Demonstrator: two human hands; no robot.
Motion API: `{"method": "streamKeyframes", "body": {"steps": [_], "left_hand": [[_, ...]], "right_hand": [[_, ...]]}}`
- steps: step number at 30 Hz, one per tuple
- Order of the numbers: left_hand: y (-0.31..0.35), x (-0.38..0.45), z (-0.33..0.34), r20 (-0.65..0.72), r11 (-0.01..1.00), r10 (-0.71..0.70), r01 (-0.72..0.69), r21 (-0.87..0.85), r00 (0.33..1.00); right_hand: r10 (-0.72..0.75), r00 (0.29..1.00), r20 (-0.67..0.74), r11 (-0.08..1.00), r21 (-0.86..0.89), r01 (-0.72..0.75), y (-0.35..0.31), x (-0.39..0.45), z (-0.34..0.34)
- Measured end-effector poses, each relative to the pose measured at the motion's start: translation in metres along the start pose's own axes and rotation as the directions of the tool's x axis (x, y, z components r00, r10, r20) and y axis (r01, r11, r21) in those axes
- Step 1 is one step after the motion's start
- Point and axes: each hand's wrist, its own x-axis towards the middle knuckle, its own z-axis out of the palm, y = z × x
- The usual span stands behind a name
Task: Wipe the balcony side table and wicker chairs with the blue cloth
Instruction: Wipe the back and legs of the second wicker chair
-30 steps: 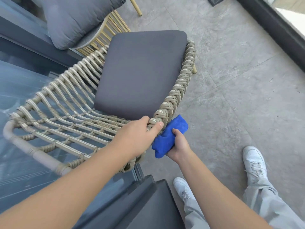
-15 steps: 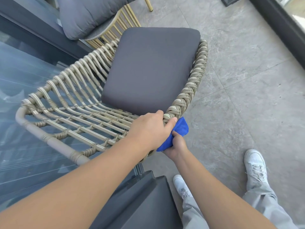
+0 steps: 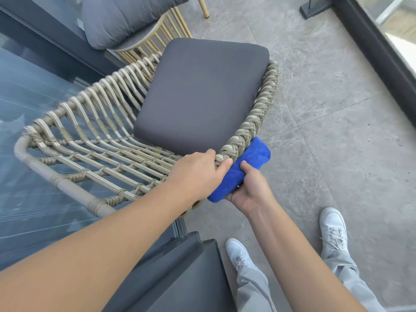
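Observation:
A wicker chair with a dark grey seat cushion fills the middle of the head view. My left hand grips its braided right armrest near the back corner. My right hand holds the folded blue cloth and presses it against the outer side of that armrest, just right of my left thumb. Part of the cloth is hidden behind my left hand.
A round side table with gold legs carries a grey pillow at the top. A glass door runs along the left. A dark box sits below my arms. My white shoes stand on grey floor tiles.
My right hand has slid the blue cloth forward along the outside of the armrest. My left hand has kept its grip on the chair.

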Motion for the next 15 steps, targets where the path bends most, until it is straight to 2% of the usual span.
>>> {"method": "streamKeyframes", "body": {"steps": [9,12,15], "left_hand": [[0.001,-0.001,-0.001,-0.017,1.000,0.010,-0.009,0.018,1.000],[0.002,-0.001,0.000,-0.021,1.000,0.009,-0.008,0.022,1.000],[0.003,-0.001,0.000,-0.010,1.000,0.013,-0.013,0.027,1.000]], "right_hand": [[-0.061,0.996,0.066,0.998,-0.011,0.062,0.007,-0.036,-0.009],[-0.081,0.997,-0.013,0.996,-0.045,0.080,0.019,-0.024,-0.017],[0.002,0.991,-0.131,0.998,-0.067,-0.011,0.035,-0.003,-0.022]]}}
